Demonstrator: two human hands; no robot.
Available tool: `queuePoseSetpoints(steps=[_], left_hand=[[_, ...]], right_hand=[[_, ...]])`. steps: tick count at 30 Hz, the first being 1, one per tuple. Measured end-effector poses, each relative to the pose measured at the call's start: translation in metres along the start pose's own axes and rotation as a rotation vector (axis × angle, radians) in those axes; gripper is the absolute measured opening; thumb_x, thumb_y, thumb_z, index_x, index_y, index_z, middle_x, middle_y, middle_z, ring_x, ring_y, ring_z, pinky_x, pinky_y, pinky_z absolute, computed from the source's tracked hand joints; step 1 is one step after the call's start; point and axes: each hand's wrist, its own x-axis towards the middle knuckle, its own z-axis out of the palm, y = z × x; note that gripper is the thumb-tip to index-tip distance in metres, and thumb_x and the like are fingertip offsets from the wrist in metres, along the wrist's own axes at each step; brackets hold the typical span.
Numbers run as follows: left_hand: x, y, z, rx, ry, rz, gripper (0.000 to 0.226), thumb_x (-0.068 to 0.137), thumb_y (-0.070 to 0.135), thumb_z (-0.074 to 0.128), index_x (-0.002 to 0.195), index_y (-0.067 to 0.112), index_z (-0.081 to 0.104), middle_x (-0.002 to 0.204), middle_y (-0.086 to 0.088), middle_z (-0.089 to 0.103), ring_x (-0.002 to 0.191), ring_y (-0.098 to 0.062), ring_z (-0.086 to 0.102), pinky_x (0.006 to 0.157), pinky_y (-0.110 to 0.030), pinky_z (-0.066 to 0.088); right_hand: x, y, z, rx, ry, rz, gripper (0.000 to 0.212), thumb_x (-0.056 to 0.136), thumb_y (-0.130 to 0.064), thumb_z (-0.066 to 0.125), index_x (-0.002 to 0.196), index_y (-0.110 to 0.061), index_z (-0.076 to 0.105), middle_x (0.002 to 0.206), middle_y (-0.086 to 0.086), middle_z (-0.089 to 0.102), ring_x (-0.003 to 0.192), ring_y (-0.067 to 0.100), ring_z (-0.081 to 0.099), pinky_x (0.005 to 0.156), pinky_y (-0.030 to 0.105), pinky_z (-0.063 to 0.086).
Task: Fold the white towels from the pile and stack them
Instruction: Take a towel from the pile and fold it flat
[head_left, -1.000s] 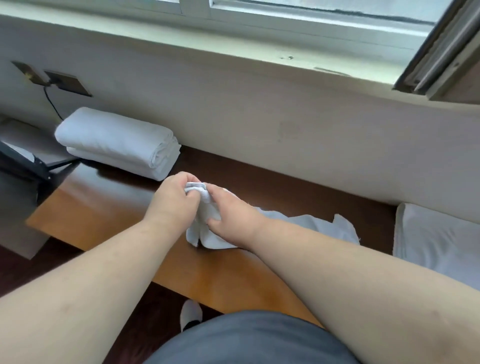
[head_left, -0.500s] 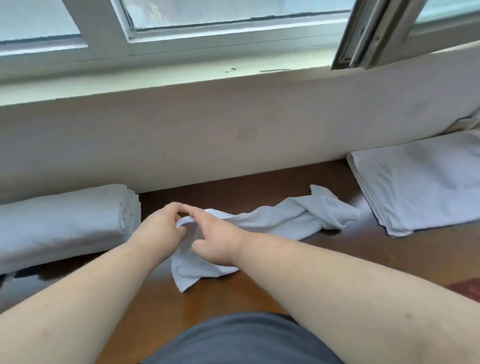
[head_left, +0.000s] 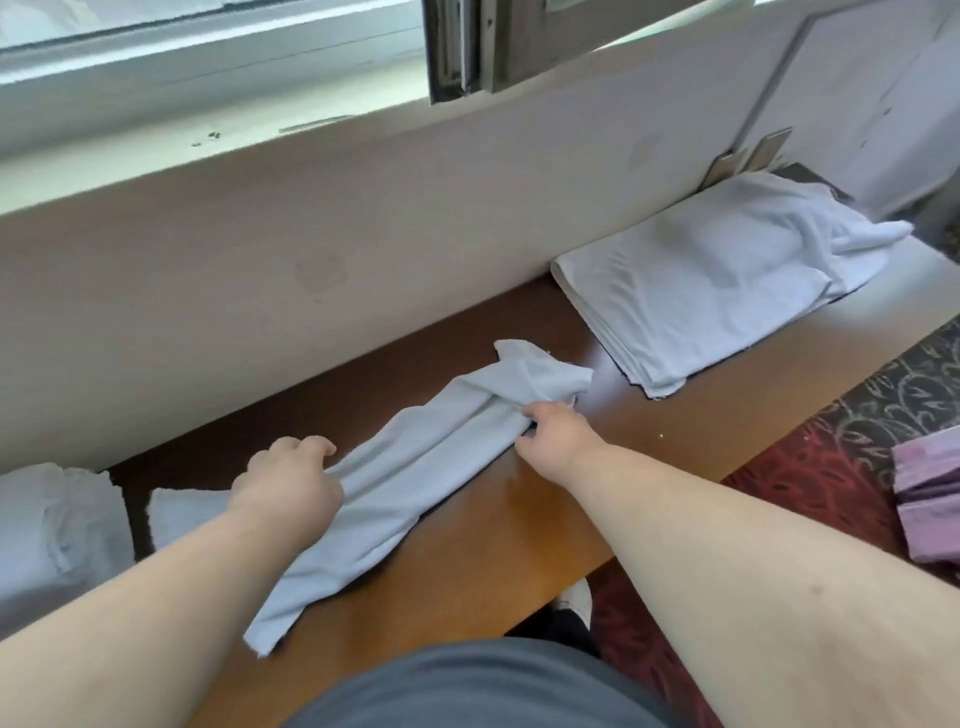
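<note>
Here the towel (head_left: 415, 467) lies stretched along the wooden table (head_left: 519, 530), bunched into a long, narrow strip running from the near left to the far right. The left hand (head_left: 288, 486) has its fingers closed on the cloth toward the near-left part, and the right hand (head_left: 556, 431) pinches the gathered cloth toward the far-right end. Held this way at two points, the strip looks pulled taut, likely to straighten it before it is opened flat and folded. The near end hangs slack by the table's near edge, and the far end flops loose past the right hand.

A pile of white towels (head_left: 727, 280) sits at the far right against the wall (head_left: 311, 249), just beside the strip's far end. Another white stack (head_left: 57, 525) rests at the left edge of the view. Between them the bare wood gives room to spread the cloth, though the wall closes the far side.
</note>
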Motion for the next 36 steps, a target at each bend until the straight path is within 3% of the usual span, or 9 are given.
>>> queuePoseSetpoints(steps=[6, 12, 16, 18, 21, 23, 26, 31, 36], left_hand=[[0.004, 0.075, 0.006, -0.175, -0.1, 0.149, 0.042, 0.092, 0.037, 0.051, 0.134, 0.036, 0.045, 0.141, 0.006, 0.041, 0.111, -0.014, 0.05, 0.083, -0.028, 0.044], [0.01, 0.14, 0.005, -0.316, -0.186, 0.151, 0.041, 0.094, 0.036, 0.053, 0.135, 0.035, 0.044, 0.136, 0.006, 0.052, 0.114, -0.015, 0.056, 0.091, -0.026, 0.045], [0.017, 0.183, -0.006, -0.385, -0.201, 0.104, 0.07, 0.091, 0.039, 0.061, 0.148, 0.032, 0.021, 0.129, 0.003, 0.058, 0.104, -0.019, 0.062, 0.088, -0.031, 0.049], [0.017, 0.205, -0.017, -0.793, -0.324, -0.102, 0.076, 0.087, 0.047, 0.063, 0.149, 0.032, 0.022, 0.117, 0.009, 0.064, 0.1, -0.016, 0.065, 0.087, -0.03, 0.049], [0.019, 0.23, -0.035, -1.498, -0.538, -0.369, 0.044, 0.093, 0.046, 0.059, 0.125, 0.015, 0.056, 0.1, -0.006, 0.075, 0.087, -0.019, 0.073, 0.075, -0.032, 0.056], [0.022, 0.236, -0.042, -1.627, -0.462, -0.401, 0.028, 0.097, 0.037, 0.058, 0.111, 0.014, 0.064, 0.093, -0.006, 0.076, 0.084, -0.017, 0.074, 0.065, -0.028, 0.056], [0.023, 0.239, -0.048, -1.601, -0.292, -0.489, 0.023, 0.096, 0.031, 0.06, 0.114, 0.018, 0.064, 0.101, -0.001, 0.073, 0.088, -0.014, 0.07, 0.065, -0.029, 0.056], [0.016, 0.242, -0.052, -1.616, -0.185, -0.494, 0.019, 0.097, 0.024, 0.058, 0.113, 0.014, 0.062, 0.094, -0.003, 0.065, 0.072, -0.012, 0.062, 0.057, -0.024, 0.053], [0.003, 0.244, -0.04, -1.555, -0.143, -0.562, 0.021, 0.096, 0.027, 0.059, 0.114, 0.018, 0.061, 0.105, -0.005, 0.064, 0.079, -0.014, 0.064, 0.056, -0.025, 0.053]], right_hand=[[0.043, 0.035, -0.022, -0.324, -0.139, -0.07, 0.047, 0.093, -0.041, 0.051, 0.14, -0.035, 0.052, 0.159, 0.004, 0.02, 0.145, 0.03, 0.014, 0.113, 0.046, 0.031], [0.047, 0.039, -0.024, -0.296, -0.033, -0.329, 0.031, 0.091, -0.029, 0.058, 0.121, -0.022, 0.064, 0.123, 0.002, 0.056, 0.119, 0.026, 0.047, 0.097, 0.037, 0.044], [0.038, 0.029, -0.044, -0.03, 0.09, -0.421, 0.014, 0.086, -0.01, 0.058, 0.092, -0.022, 0.053, 0.103, 0.0, 0.058, 0.098, 0.024, 0.054, 0.085, 0.033, 0.045], [0.036, 0.02, -0.06, 0.054, 0.072, -0.49, 0.018, 0.085, -0.005, 0.052, 0.091, -0.022, 0.05, 0.095, -0.003, 0.056, 0.087, 0.022, 0.055, 0.074, 0.031, 0.042], [0.035, 0.009, -0.084, 0.205, 0.016, -0.556, 0.029, 0.086, -0.01, 0.049, 0.106, -0.032, 0.048, 0.094, -0.007, 0.06, 0.078, 0.016, 0.059, 0.064, 0.029, 0.046], [0.037, 0.009, -0.094, 0.277, 0.017, -0.587, 0.039, 0.088, -0.017, 0.05, 0.121, -0.037, 0.042, 0.101, -0.012, 0.063, 0.082, 0.014, 0.064, 0.069, 0.028, 0.052], [0.047, 0.019, -0.104, 0.286, 0.057, -0.582, 0.047, 0.089, -0.029, 0.055, 0.132, -0.039, 0.038, 0.103, -0.02, 0.059, 0.089, 0.007, 0.061, 0.077, 0.026, 0.049], [0.065, 0.028, -0.113, 0.044, -0.217, -0.462, 0.027, 0.08, -0.043, 0.069, 0.102, -0.035, 0.055, 0.088, -0.014, 0.062, 0.08, 0.008, 0.061, 0.06, 0.023, 0.041], [0.082, 0.022, -0.137, 0.089, -0.243, -0.384, 0.011, 0.079, -0.035, 0.063, 0.086, -0.027, 0.066, 0.083, -0.004, 0.069, 0.077, 0.016, 0.065, 0.063, 0.03, 0.052]])
